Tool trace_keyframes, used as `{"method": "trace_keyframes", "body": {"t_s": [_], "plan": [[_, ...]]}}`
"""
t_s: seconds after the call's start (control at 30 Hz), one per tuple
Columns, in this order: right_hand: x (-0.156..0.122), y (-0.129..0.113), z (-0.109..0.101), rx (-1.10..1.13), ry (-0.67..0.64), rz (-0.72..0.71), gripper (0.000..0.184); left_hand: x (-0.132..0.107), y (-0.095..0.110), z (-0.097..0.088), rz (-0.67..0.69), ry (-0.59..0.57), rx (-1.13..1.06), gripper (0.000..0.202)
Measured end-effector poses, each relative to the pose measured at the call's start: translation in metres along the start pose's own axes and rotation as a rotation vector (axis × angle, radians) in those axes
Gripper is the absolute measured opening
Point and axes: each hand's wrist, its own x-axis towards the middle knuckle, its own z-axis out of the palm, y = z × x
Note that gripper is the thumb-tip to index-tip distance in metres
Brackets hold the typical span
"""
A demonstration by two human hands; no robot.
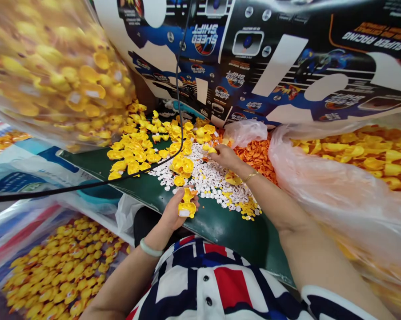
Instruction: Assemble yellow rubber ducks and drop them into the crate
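My left hand (178, 209) holds a yellow rubber duck piece (187, 205) with a white patch at its lower end, above the green work board (214, 233). My right hand (224, 158) pinches a small yellow piece (210, 149) at the edge of a heap of small white discs (203, 173). Orange beak-like pieces (255, 155) lie just beyond those fingers. Loose yellow duck parts (130, 153) are spread across the board to the left. A yellow piece (233, 179) lies under my right wrist.
A clear bag of yellow ducks (60, 75) bulges at upper left, and a woven bag of ducks (57, 271) sits at lower left. A plastic bag of yellow parts (363, 178) fills the right. Printed cardboard (254, 58) stands behind, and a black cable (178, 93) crosses the view.
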Motion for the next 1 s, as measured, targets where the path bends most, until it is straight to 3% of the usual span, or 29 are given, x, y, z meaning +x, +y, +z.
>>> {"method": "trace_keyframes", "body": {"t_s": [0.03, 0.1, 0.17, 0.27, 0.37, 0.47, 0.57, 0.87, 1.0], "plan": [[-0.012, -0.004, 0.000, 0.131, -0.015, 0.020, 0.027, 0.001, 0.001, 0.002, 0.002, 0.017, -0.024, 0.045], [-0.043, -0.017, 0.006, 0.721, -0.068, 0.107, 0.030, 0.004, 0.002, 0.009, 0.035, 0.056, -0.061, 0.044], [-0.076, -0.032, 0.016, 1.129, -0.156, 0.202, 0.029, 0.006, 0.002, 0.016, 0.093, 0.069, -0.091, 0.041], [-0.115, -0.047, 0.033, 1.263, -0.172, 0.314, 0.045, 0.006, 0.002, 0.024, 0.121, 0.043, -0.113, 0.036], [-0.133, -0.048, 0.041, 1.041, -0.104, 0.239, 0.060, 0.004, 0.001, 0.027, 0.066, 0.078, -0.073, 0.034], [-0.138, -0.042, 0.038, 0.652, -0.030, -0.017, 0.047, 0.003, 0.003, 0.030, 0.079, 0.108, -0.047, 0.033], [-0.138, -0.036, 0.031, 0.384, -0.045, -0.192, 0.046, 0.005, 0.004, 0.033, 0.094, 0.076, -0.039, 0.032], [-0.142, -0.041, 0.019, -0.064, -0.069, -0.206, 0.036, 0.008, 0.000, 0.038, 0.021, 0.053, -0.014, 0.033], [-0.147, -0.046, 0.011, -0.128, -0.080, -0.202, 0.031, 0.009, -0.001, 0.038, -0.025, 0.010, -0.031, 0.033]]}}
